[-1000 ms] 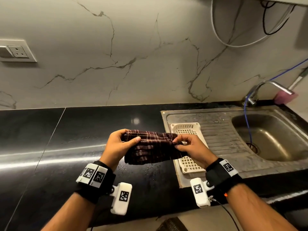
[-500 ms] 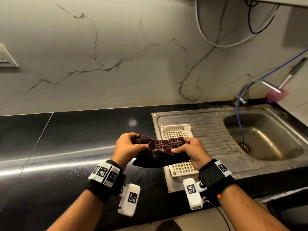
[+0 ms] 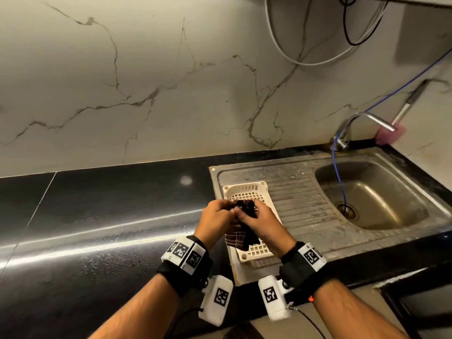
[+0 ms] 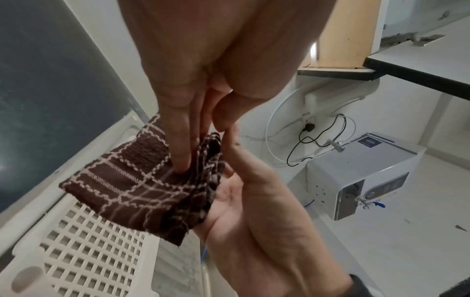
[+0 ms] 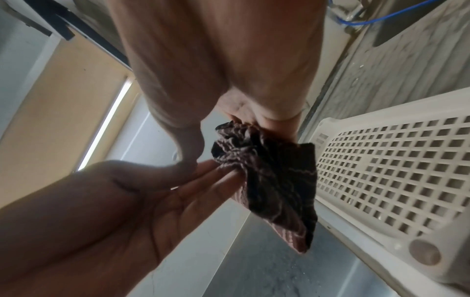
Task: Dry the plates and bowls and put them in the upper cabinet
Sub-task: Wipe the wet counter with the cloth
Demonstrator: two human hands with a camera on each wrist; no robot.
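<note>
hands [image 3: 241, 220] now together, bunching cloth [image 4: 142, 184]

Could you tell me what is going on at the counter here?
A person stands at a black counter holding a brown checked cloth in both hands, bunched between the left hand and the right hand. They hold it above a white perforated basket, which sits on the draining board of the steel sink. No plates or bowls are in view, so the basket looks emptied.
</note>
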